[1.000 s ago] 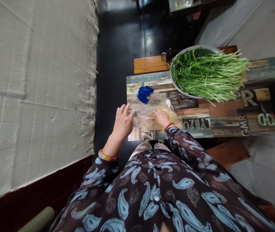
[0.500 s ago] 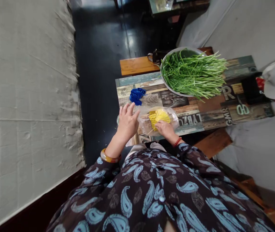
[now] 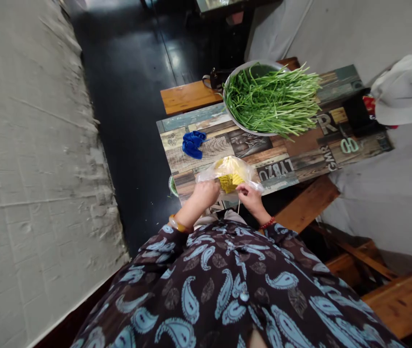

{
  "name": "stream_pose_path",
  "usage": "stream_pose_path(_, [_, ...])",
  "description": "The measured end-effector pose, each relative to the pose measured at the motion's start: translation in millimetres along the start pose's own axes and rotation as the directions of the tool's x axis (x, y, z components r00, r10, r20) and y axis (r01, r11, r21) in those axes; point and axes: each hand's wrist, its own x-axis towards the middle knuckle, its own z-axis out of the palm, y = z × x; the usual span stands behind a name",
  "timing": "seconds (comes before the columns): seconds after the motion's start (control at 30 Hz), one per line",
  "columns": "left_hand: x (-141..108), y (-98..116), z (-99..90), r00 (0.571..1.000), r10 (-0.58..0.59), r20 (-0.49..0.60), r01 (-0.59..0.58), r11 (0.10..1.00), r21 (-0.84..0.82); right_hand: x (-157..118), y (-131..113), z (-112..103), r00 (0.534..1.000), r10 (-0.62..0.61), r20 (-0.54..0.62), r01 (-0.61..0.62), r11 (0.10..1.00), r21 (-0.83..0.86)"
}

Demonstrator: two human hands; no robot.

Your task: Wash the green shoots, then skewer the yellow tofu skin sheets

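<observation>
- Head view, hands: left hand (image 3: 206,193) and right hand (image 3: 250,199) are apart, one at each side of a clear plastic bag (image 3: 211,170). Left fingers are curled on the bag's near edge, apparently gripping it. Right fingertips meet near a thin pale strand (image 3: 238,208); whether they clamp plastic, strand or both cannot be told.
- Head view, bag: it lies at the near edge of the table (image 3: 302,170), yellow bundle (image 3: 228,183) inside. Spacing of the hands probably keeps the bag's opening spread toward the person.
- Head view, surroundings: green stalks (image 3: 274,99) overhang the right rim of a metal basin (image 3: 228,108), probably because they exceed its width. Scissors (image 3: 349,145) lie handles toward the near side, likely convenient for pickup. Blue cloth (image 3: 193,144) lies beyond the bag, clear of both hands.
</observation>
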Motion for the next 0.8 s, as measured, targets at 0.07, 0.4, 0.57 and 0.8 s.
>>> stream_pose_path(0.07, [8, -5, -3.5, 1.0, 0.015, -0.005, -0.015, 0.999, -0.037, -8, 2, -2, 0.999, 0.033, -0.023, -0.032, 0.998, 0.049])
stream_pose_path(0.4, [26, -9, 30.4, 0.98, -0.091, 0.177, 0.194, 0.633, -0.749, -60, -34, -28, 0.989, -0.145, 0.038, 0.132, 0.963, 0.233])
stream_pose_path(0.57, [1, 2, 16.1, 0.968, -0.132, 0.212, 0.21, -0.035, -0.977, -71, -65, -41, 0.962, -0.274, 0.021, 0.259, 0.929, 0.264])
stream_pose_path(0.8, [-29, 25, -33.3, 0.993, -0.109, 0.048, 0.008, -0.342, -0.94, -76, -110, -53, 0.91, -0.414, 0.03, 0.391, 0.88, 0.269])
